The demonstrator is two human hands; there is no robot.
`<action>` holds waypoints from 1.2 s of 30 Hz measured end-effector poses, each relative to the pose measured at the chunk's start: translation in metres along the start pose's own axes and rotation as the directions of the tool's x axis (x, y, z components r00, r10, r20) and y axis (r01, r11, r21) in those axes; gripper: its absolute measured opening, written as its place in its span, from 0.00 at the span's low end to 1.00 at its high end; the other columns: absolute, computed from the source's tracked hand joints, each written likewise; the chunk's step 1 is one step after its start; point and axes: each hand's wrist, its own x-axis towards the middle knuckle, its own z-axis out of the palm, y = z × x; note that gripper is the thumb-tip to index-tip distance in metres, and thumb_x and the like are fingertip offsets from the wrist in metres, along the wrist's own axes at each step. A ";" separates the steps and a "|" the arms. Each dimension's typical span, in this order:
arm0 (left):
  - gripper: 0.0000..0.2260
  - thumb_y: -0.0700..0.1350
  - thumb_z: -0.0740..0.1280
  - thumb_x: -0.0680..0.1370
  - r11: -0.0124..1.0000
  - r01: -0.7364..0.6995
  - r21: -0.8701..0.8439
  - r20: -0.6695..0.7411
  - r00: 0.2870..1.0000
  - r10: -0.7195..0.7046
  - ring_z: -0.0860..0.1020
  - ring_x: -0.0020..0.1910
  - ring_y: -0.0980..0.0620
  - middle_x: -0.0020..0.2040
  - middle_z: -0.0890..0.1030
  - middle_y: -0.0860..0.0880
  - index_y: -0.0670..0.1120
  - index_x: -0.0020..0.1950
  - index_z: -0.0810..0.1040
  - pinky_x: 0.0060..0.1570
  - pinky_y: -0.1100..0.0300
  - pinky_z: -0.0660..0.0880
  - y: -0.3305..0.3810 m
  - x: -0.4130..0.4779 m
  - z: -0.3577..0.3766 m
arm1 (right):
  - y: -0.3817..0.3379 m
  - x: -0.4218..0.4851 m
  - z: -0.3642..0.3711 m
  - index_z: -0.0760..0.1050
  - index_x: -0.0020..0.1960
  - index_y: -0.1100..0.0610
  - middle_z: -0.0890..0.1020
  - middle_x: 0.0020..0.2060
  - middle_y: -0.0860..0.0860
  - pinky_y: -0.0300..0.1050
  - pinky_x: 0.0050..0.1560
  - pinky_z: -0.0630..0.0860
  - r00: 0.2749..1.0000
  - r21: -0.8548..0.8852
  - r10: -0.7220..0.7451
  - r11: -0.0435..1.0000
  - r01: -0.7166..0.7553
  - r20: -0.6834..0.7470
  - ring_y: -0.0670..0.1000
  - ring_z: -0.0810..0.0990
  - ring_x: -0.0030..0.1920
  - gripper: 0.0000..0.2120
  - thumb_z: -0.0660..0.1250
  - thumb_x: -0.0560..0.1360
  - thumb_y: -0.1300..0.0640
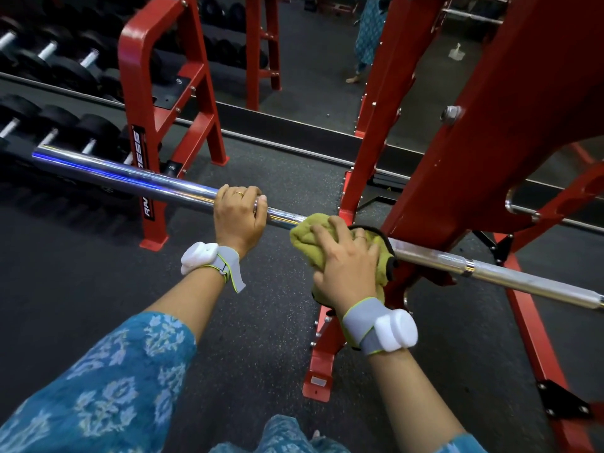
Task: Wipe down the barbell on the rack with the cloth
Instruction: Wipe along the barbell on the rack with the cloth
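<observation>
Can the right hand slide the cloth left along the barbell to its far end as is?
Probably not. The left hand grips the barbell just left of the cloth under the right hand, blocking the slide; only a short bare stretch between them is free.

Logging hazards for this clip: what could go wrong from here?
1. The right hand presses the cloth on the barbell right beside the red rack upright; sliding that way could pinch fingers or snag cloth there.
2. The left hand grips the barbell's overhanging end; leaning on it might tip the bar.
</observation>
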 end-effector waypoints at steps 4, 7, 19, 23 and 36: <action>0.14 0.47 0.56 0.77 1.000 -0.009 0.020 -0.010 1.000 0.009 0.75 0.37 0.42 0.33 0.77 0.45 0.43 0.40 0.77 0.54 0.51 0.63 0.000 0.000 0.001 | 0.014 0.000 -0.011 0.74 0.60 0.49 0.74 0.59 0.53 0.57 0.50 0.68 0.987 -0.066 0.159 0.985 -0.158 0.010 0.61 0.74 0.52 0.32 0.76 0.56 0.52; 0.14 0.47 0.56 0.77 1.000 -0.001 0.019 -0.012 1.000 0.001 0.75 0.37 0.43 0.33 0.77 0.45 0.43 0.39 0.77 0.54 0.51 0.63 0.000 0.000 0.001 | 0.011 0.019 -0.018 0.66 0.65 0.48 0.67 0.64 0.51 0.55 0.55 0.65 0.975 -0.056 0.210 0.977 -0.206 0.077 0.60 0.67 0.61 0.27 0.69 0.67 0.50; 0.14 0.47 0.56 0.77 1.000 -0.006 0.010 -0.004 1.000 0.006 0.75 0.37 0.43 0.34 0.77 0.45 0.43 0.40 0.77 0.55 0.52 0.63 0.001 0.000 0.000 | 0.010 0.003 -0.003 0.80 0.53 0.47 0.79 0.56 0.50 0.57 0.46 0.71 0.996 0.023 -0.088 0.996 0.089 -0.030 0.61 0.78 0.48 0.33 0.79 0.47 0.54; 0.14 0.47 0.56 0.77 1.000 0.001 0.009 0.005 1.000 -0.001 0.75 0.37 0.43 0.34 0.77 0.45 0.43 0.40 0.77 0.55 0.52 0.63 0.002 0.000 -0.001 | -0.003 0.026 -0.014 0.70 0.64 0.47 0.68 0.66 0.48 0.55 0.54 0.64 0.996 0.019 0.065 0.998 -0.066 0.061 0.60 0.68 0.60 0.27 0.69 0.65 0.53; 0.13 0.47 0.56 0.76 1.000 -0.016 0.011 -0.022 1.000 0.016 0.75 0.36 0.43 0.33 0.77 0.45 0.43 0.39 0.77 0.55 0.52 0.63 0.000 -0.001 0.001 | -0.002 0.011 0.004 0.79 0.54 0.48 0.79 0.57 0.50 0.59 0.46 0.72 0.987 0.026 -0.162 0.986 0.162 -0.024 0.61 0.78 0.49 0.34 0.78 0.47 0.55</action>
